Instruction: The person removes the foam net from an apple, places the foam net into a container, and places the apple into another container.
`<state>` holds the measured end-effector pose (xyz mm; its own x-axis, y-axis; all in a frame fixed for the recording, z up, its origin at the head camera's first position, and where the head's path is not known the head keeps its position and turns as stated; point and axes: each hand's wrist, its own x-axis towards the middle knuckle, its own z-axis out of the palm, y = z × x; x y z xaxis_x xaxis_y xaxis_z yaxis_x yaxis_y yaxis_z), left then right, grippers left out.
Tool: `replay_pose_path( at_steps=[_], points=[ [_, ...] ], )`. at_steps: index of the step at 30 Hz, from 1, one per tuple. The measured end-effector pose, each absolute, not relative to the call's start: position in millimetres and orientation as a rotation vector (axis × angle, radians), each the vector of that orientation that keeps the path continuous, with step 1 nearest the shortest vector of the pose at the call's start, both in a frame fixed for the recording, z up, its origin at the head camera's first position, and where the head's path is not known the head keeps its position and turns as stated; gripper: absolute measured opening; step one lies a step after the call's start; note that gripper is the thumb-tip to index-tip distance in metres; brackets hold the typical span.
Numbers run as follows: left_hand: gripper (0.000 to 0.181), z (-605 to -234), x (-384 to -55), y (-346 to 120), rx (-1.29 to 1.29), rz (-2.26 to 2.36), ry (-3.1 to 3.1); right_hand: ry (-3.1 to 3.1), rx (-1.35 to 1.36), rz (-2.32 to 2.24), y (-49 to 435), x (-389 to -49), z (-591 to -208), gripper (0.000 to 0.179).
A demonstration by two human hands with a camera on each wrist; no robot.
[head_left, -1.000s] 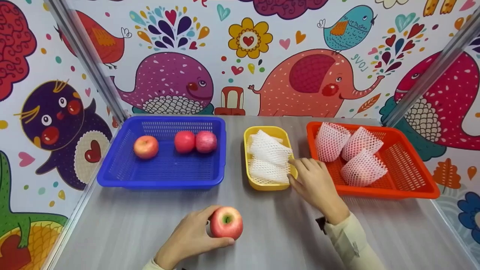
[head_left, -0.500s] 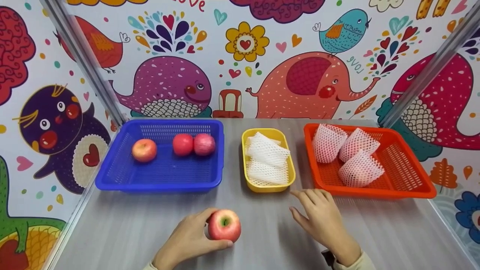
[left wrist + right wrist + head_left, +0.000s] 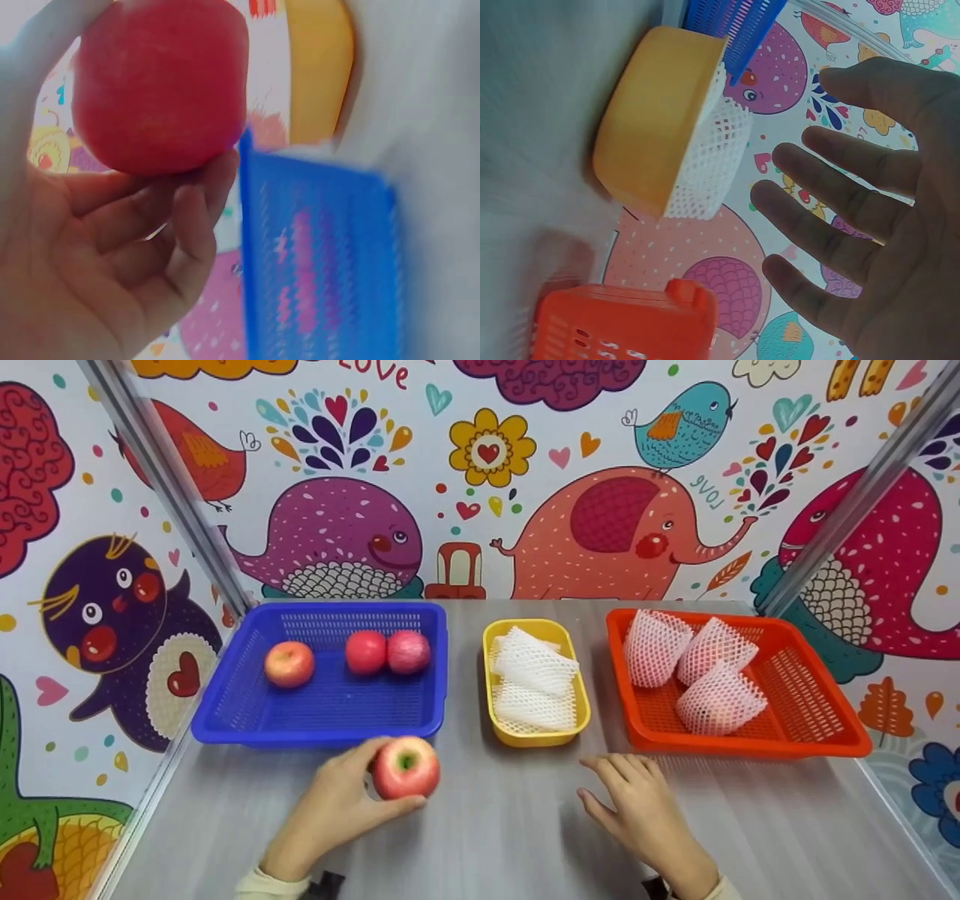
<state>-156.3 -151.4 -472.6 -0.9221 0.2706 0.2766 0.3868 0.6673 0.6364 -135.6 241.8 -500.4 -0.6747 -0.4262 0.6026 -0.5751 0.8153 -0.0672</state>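
Note:
My left hand point(image 3: 341, 799) grips a red apple point(image 3: 406, 769) between thumb and fingers, just in front of the blue basket point(image 3: 322, 733). In the left wrist view the same apple point(image 3: 161, 82) fills the top, fingers curled beneath it. Three more apples, one of them the yellowish-red apple point(image 3: 289, 664), lie in the blue basket. My right hand point(image 3: 641, 810) holds nothing; its fingers are spread and relaxed in the right wrist view. It is nearest the yellow bin point(image 3: 541, 739), which contains white foam nets point(image 3: 534, 682), and the red basket point(image 3: 750, 745).
Three apples in foam nets, such as the front netted apple point(image 3: 720, 701), sit in the left part of the red basket. All three containers stand in a row on the grey table point(image 3: 495, 825). Printed panels with metal corner posts point(image 3: 176, 495) enclose the back and sides.
My right hand has drawn back from the yellow bin toward the front of the table. My left hand has carried the apple left and toward the blue basket.

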Motion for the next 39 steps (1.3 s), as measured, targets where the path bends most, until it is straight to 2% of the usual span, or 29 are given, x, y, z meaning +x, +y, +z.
replay_pose_path(
  at_steps=[11, 21, 32, 39],
  points=[
    [0.088, -446.7, -206.5, -216.5, -0.261, -0.916, -2.782, -2.426, 0.726, 0.411, 242.6, -129.1, -515.3, 0.038],
    [0.094, -462.2, -243.0, -268.4, 0.018, -0.748, -2.833, -2.5, 0.692, 0.452, 241.5, -124.3, -521.7, 0.035],
    [0.108, -481.3, -264.7, -295.7, 0.137, -0.668, -3.097, -2.488, 0.713, 0.506, 242.7, -123.4, -524.0, 0.035],
    [0.114, -481.0, -270.2, -295.4, 0.207, -0.687, -3.188, -2.501, 0.717, 0.519, 243.2, -122.9, -525.8, 0.034]
  ],
)
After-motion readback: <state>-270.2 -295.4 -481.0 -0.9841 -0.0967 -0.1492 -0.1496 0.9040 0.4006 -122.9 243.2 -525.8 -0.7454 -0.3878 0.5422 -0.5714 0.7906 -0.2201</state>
